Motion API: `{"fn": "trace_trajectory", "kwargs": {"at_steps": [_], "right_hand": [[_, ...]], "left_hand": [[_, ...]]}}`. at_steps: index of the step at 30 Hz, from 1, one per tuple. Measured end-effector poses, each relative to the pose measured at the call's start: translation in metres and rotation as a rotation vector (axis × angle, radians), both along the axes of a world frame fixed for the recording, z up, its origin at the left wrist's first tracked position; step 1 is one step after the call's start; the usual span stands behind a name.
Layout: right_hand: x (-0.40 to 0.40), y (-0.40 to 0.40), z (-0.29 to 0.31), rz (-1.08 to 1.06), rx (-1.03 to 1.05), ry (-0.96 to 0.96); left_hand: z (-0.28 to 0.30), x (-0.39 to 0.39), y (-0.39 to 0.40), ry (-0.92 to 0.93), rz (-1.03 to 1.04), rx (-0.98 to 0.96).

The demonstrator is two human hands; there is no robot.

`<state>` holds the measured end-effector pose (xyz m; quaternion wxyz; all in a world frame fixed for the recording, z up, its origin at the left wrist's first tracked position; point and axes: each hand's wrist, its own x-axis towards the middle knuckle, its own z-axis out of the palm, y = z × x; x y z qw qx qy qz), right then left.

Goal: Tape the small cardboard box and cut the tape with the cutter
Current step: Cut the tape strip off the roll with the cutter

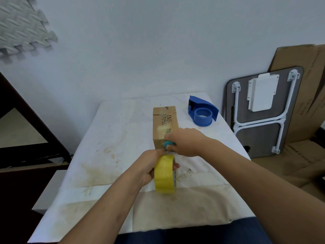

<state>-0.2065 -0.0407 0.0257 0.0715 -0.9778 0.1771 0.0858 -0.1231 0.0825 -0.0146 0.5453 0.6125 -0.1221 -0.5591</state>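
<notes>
A small brown cardboard box (165, 123) with printed letters lies lengthwise on the white cloth-covered table (109, 131). My left hand (149, 166) grips a yellow roll of tape (164, 173), held upright just in front of the box's near end. My right hand (184, 142) is closed around a teal-handled cutter (168, 143), pressed at the box's near end right above the roll. The cutter's blade is hidden by my fingers. A short stretch of tape between roll and box is barely visible.
A blue tape dispenser (202, 112) stands at the table's far right. A folded lap table (260, 113) and flat cardboard (307, 95) lean against the wall on the right. Dark furniture (26, 138) stands on the left.
</notes>
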Motion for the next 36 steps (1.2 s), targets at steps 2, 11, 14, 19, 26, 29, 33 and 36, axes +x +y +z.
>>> {"fn": "trace_trajectory", "kwargs": {"at_steps": [2, 11, 14, 19, 26, 29, 33, 36], "right_hand": [[0.001, 0.002, 0.002, 0.0, -0.005, 0.008], [0.002, 0.007, 0.008, -0.007, -0.009, 0.083], [0.004, 0.008, 0.009, -0.003, -0.033, 0.11], [0.007, 0.008, 0.007, -0.001, -0.066, 0.137], [0.014, 0.009, 0.003, 0.005, -0.126, 0.169], [0.015, 0.009, 0.005, 0.02, -0.135, 0.187], [0.015, 0.005, 0.009, 0.047, -0.149, 0.221], [0.015, 0.001, 0.01, 0.046, -0.163, 0.241]], "left_hand": [[0.0, 0.0, 0.0, 0.001, 0.003, -0.001], [-0.001, 0.0, -0.002, 0.0, 0.005, 0.001], [-0.002, 0.0, -0.001, 0.0, 0.002, 0.004], [-0.002, 0.001, -0.003, 0.001, -0.01, 0.029], [0.001, 0.0, -0.003, 0.003, -0.015, 0.024], [0.002, 0.0, -0.002, -0.006, -0.027, 0.025], [0.003, 0.001, -0.002, -0.016, -0.047, 0.027], [0.003, 0.002, -0.001, -0.02, -0.057, 0.033]]}}
